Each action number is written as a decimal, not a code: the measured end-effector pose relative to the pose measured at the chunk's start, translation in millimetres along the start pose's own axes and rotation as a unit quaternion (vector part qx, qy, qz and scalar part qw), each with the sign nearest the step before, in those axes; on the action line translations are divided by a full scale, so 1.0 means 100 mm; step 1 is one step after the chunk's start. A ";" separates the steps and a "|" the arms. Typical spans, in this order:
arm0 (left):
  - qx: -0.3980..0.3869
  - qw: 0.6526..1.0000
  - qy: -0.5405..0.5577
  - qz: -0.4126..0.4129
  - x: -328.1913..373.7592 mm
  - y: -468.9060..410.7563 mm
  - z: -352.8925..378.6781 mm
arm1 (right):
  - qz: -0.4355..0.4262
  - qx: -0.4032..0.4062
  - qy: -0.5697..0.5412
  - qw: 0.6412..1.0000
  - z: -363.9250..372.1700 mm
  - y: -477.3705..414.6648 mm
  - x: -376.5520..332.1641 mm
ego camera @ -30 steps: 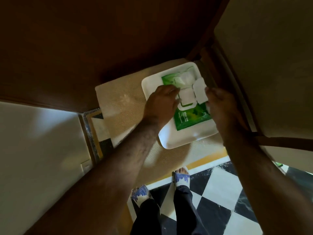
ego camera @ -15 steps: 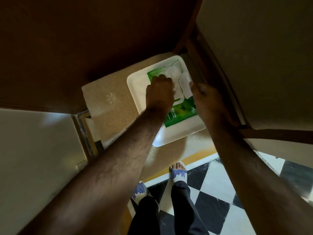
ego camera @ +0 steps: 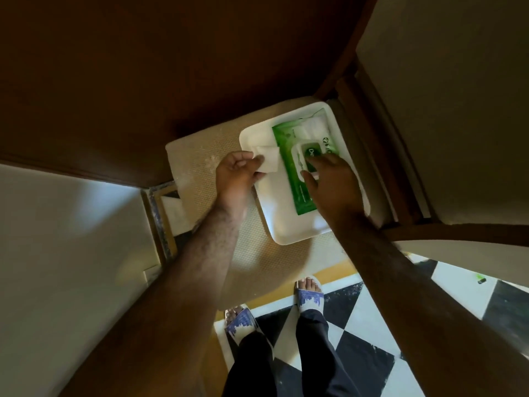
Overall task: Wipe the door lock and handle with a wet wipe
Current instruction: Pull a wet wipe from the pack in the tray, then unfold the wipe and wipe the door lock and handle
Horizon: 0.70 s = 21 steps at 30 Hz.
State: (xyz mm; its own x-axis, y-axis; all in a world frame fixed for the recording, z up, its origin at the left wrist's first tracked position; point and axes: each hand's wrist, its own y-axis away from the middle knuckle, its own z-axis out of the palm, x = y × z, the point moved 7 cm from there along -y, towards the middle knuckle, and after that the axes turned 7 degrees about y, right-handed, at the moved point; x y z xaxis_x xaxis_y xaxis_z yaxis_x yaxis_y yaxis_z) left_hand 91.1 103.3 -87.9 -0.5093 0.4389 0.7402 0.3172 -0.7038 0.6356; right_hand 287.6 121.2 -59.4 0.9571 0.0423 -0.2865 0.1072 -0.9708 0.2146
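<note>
A green pack of wet wipes (ego camera: pixel 294 179) lies on a white tray (ego camera: pixel 286 227) that rests on a beige mat on the floor. My left hand (ego camera: pixel 237 173) pinches a folded white wet wipe (ego camera: pixel 267 160) and holds it over the tray's left side. My right hand (ego camera: pixel 329 181) presses its fingers down on the pack's white flap lid (ego camera: pixel 306 154). The dark wooden door (ego camera: pixel 143 75) rises behind the mat; its lock and handle are out of view.
The beige mat (ego camera: pixel 200 164) lies at the foot of the door. A wooden door frame (ego camera: pixel 380 144) runs along the tray's right side. A pale wall (ego camera: pixel 57 253) stands at left. My sandalled feet (ego camera: pixel 309 296) stand on black-and-white checked tiles (ego camera: pixel 372 353).
My left hand has pulled a wipe out of the pack and moved it left. My right hand has moved onto the flap lid, which now lies down on the pack.
</note>
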 end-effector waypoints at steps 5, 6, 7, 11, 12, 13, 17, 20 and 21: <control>-0.007 1.000 -0.002 0.027 -0.01 0.02 -0.24 | -0.017 -0.023 0.150 0.988 0.22 0.18 -0.13; -0.010 1.000 -0.007 0.027 -0.01 0.04 -0.27 | -0.021 -0.018 0.169 0.985 0.19 0.19 -0.17; -0.015 1.000 -0.007 0.026 -0.01 0.08 -0.30 | -0.020 -0.020 0.194 0.981 0.18 0.16 -0.21; -0.039 0.998 0.035 0.041 0.14 0.26 -0.40 | 0.019 -0.072 0.036 0.997 -0.06 0.02 -0.42; -0.048 0.996 0.055 0.044 0.26 0.34 -0.45 | 0.051 -0.089 -0.124 0.987 -0.16 0.05 -0.52; -0.060 0.994 0.081 0.039 0.34 0.39 -0.46 | 0.106 -0.115 -0.316 0.936 -0.18 0.09 -0.59; -0.106 0.987 0.117 0.038 0.74 0.71 -0.57 | 0.108 -0.180 -0.625 0.752 -0.44 0.32 -1.22; -0.118 0.986 0.099 0.060 1.24 1.06 -0.73 | 0.060 -0.199 -0.626 0.751 -0.87 0.46 -1.72; -0.117 0.987 0.086 0.069 1.45 1.19 -0.79 | 0.045 -0.202 -0.621 0.756 -1.04 0.50 -1.90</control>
State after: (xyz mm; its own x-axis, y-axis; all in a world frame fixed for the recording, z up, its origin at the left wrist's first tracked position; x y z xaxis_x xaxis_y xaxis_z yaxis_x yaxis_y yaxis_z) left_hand -8.0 39.1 78.2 -0.6091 0.2426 0.7551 0.2094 -0.8691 0.4481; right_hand 139.5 89.2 103.3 0.0014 -0.5177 -0.8556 0.3698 -0.7946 0.4814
